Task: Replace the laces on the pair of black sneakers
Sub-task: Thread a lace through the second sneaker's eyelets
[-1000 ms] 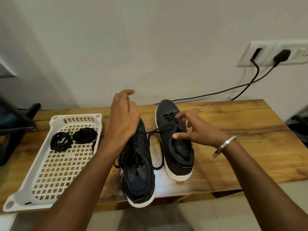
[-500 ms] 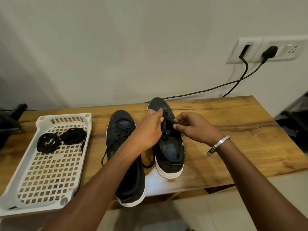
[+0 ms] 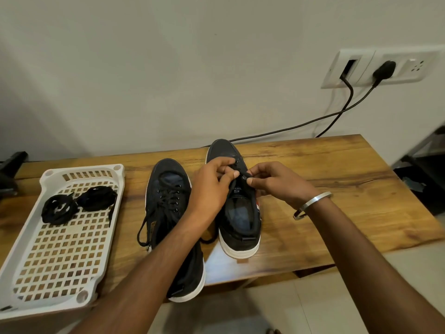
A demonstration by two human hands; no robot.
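White tray at the table's left end, holding two coiled black spare laces in its far half. Left sneaker, just right of the tray, toe toward the wall, still laced; one loose lace end hangs over its left side. Right sneaker, just beside it and set farther back. Left hand and right hand meet over this sneaker's eyelets, each with fingers curled narrow, thumb and forefinger pinching its lace. Bangle on the right wrist. Wall socket at upper right, two black cables trailing to the table's far edge.
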